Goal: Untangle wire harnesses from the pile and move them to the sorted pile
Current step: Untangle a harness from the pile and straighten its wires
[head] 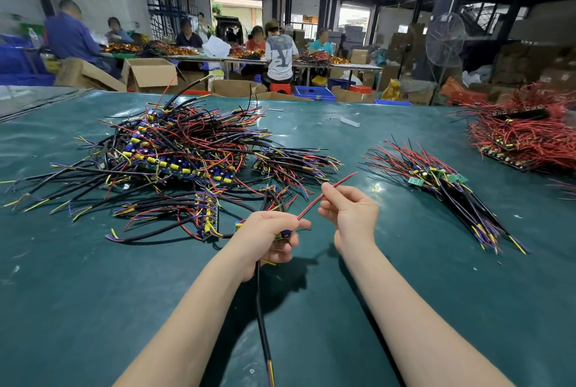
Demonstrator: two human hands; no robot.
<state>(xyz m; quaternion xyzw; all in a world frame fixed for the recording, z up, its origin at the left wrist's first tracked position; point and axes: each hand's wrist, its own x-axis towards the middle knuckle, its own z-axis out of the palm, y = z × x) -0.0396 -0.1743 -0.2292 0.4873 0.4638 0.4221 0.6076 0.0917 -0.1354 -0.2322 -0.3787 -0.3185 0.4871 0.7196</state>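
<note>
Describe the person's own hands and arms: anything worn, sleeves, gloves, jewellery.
The left hand and right hand are bare: no gloves, rings or tape. The left forearm and right forearm are bare too, with no sleeve, watch or bracelet in view down to the frame's edge.
</note>
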